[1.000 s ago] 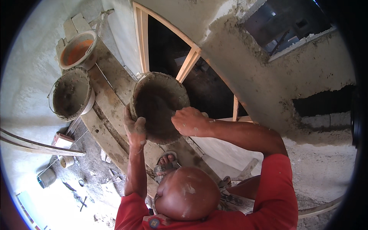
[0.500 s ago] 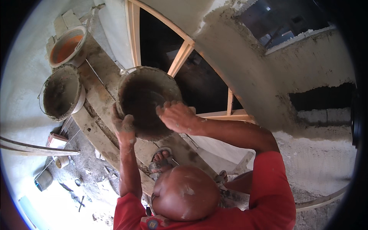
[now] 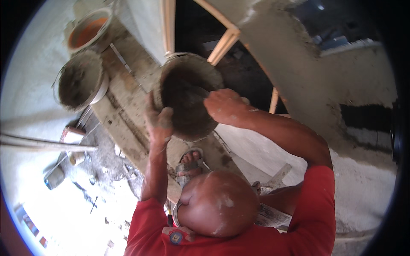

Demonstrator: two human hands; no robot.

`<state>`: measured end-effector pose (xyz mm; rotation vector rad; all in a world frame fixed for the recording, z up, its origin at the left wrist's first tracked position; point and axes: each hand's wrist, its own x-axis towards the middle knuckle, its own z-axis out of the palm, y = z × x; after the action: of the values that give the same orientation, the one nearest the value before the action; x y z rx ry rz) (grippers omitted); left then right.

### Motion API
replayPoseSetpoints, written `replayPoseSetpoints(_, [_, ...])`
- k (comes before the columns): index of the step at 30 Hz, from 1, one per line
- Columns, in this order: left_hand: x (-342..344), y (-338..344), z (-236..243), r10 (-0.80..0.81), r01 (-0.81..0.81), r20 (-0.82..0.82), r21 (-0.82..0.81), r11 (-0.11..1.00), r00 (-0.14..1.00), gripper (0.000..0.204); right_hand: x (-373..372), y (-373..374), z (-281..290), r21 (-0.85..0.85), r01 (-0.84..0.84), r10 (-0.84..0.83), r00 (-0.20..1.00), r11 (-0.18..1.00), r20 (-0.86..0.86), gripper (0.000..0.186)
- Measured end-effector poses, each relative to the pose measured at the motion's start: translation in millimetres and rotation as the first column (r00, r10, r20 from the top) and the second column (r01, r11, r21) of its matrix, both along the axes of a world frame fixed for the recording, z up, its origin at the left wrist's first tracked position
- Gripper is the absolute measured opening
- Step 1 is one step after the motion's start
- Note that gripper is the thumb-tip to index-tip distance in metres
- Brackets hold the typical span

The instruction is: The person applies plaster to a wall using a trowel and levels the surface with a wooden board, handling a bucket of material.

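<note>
My left hand (image 3: pixel 159 123) grips the near left side of a mortar-crusted bucket (image 3: pixel 215 74), thumb at the rim and fingers along the outer wall. The bucket stands tilted on wooden planks, its dark mouth facing me. My right hand (image 3: pixel 226 106) is closed round the handle of a trowel (image 3: pixel 198 91) at the bucket's right rim. The trowel's grey blade reaches into the bucket and is partly lost in shadow. Grey mortar clings to the inside wall; how much lies at the bottom cannot be made out.
A second bucket holding grey mortar (image 3: pixel 81 81) and a bucket with an orange inside (image 3: pixel 87 36) stand farther left on the planks (image 3: pixel 128 91). A sandalled foot (image 3: pixel 190 164) rests near the bucket. Wooden framing (image 3: pixel 224 45) borders a dark opening. Lower left, bright rubble-strewn ground holds a pail (image 3: pixel 54 177).
The view has shifted, so the buckets and planks sit higher and farther right. My right hand has turned at the bucket, and the trowel blade now shows. My left hand stays at the rim.
</note>
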<state>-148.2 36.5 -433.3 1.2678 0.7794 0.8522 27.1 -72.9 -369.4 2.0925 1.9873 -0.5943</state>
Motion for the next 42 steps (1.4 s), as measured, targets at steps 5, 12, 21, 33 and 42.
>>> replayPoseSetpoints(5, [-5,9,9,-0.083,0.083,0.008,-0.014,0.996,0.996,0.059,-8,19,25,-0.278,0.194,-0.268,0.928,0.941,-0.260,0.026])
replayPoseSetpoints(12, [-9,12,17,-0.100,0.110,0.095,-0.107,0.988,0.990,0.062,7,13,24,0.007,0.335,-0.326,0.922,0.942,-0.207,0.025])
replayPoseSetpoints(21, [-11,23,12,-0.072,0.128,0.255,-0.212,0.969,0.964,0.060,-20,-3,17,0.079,0.005,0.005,0.991,0.997,-0.133,0.018])
replayPoseSetpoints(33, [-14,16,0,0.118,-0.047,0.269,-0.255,0.966,0.956,0.045,19,24,10,0.361,0.046,-0.100,0.986,0.931,0.133,0.012])
replayPoseSetpoints(42, [-10,12,3,0.155,-0.056,0.326,-0.291,0.955,0.933,0.046,-7,10,43,-0.111,0.142,-0.160,0.971,0.984,-0.177,0.021])
